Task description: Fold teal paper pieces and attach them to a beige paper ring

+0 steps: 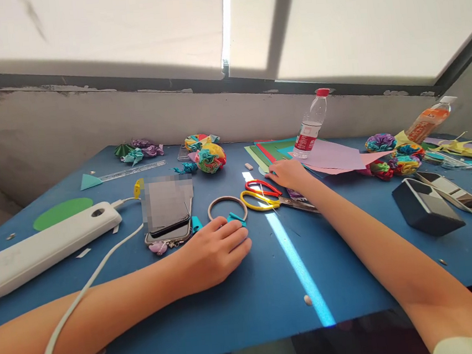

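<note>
My left hand (222,250) rests on the blue table with its fingers curled together, closed on a small blue paper piece (235,218) that shows past the fingertips. Just beyond it lies a thin round ring (209,206), partly under the blue piece. Stretched far forward, my right hand (289,173) has bent fingers at the left edge of a stack of coloured paper (334,155); what they pinch, if anything, is too small to make out. Scissors (278,198) with red and yellow handles lie between the hands, their blades partly behind my right forearm.
A phone (167,206) and a white power bank (51,247) with a cable lie left. Bottles (310,131), (431,119) stand at the back. Crumpled paper flowers (210,158) sit along the rear. To the right are a black box-shaped speaker (425,209) and another phone (457,194).
</note>
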`<state>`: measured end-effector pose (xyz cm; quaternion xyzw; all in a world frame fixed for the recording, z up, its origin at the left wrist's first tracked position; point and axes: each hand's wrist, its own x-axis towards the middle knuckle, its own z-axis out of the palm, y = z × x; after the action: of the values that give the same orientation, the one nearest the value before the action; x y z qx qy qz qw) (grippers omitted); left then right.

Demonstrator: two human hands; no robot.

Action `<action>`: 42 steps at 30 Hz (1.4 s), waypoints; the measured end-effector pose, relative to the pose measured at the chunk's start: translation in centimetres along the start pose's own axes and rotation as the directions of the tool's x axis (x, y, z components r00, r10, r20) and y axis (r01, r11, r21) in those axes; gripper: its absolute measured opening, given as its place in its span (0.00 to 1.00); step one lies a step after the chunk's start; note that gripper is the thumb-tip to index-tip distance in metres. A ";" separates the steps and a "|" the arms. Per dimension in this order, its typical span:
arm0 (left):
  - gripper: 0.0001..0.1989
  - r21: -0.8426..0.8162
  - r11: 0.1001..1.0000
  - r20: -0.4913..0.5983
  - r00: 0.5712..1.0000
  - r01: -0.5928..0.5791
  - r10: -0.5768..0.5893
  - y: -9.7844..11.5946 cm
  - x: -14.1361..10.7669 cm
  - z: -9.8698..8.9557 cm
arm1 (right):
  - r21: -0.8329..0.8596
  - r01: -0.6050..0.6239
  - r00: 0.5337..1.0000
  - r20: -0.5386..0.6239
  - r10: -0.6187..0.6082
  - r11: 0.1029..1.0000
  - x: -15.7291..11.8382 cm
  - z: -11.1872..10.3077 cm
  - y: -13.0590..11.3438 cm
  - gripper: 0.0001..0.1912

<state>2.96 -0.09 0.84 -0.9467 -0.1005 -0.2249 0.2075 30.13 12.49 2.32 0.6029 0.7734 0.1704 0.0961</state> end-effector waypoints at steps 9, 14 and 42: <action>0.11 -0.014 1.000 0.033 0.999 0.010 -0.010 0.0 0.1 -0.2 | 0.012 -0.038 0.998 -0.042 0.039 0.999 0.0 0.1 -0.1 0.20; 0.12 -0.018 1.000 0.042 0.999 0.008 -0.007 0.0 0.1 -0.2 | -0.026 0.000 0.998 -0.058 -0.001 1.000 -0.2 0.0 -0.6 0.16; 0.10 0.003 0.990 -0.007 0.990 -0.140 0.140 1.0 -0.6 -2.3 | -0.047 0.011 0.873 -0.486 -0.033 0.999 -5.7 -7.1 -4.6 0.16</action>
<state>1.82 -2.01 2.05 -0.9504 -0.0332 -0.2132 0.2242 24.90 4.98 6.84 0.5298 0.7756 0.3321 -0.0865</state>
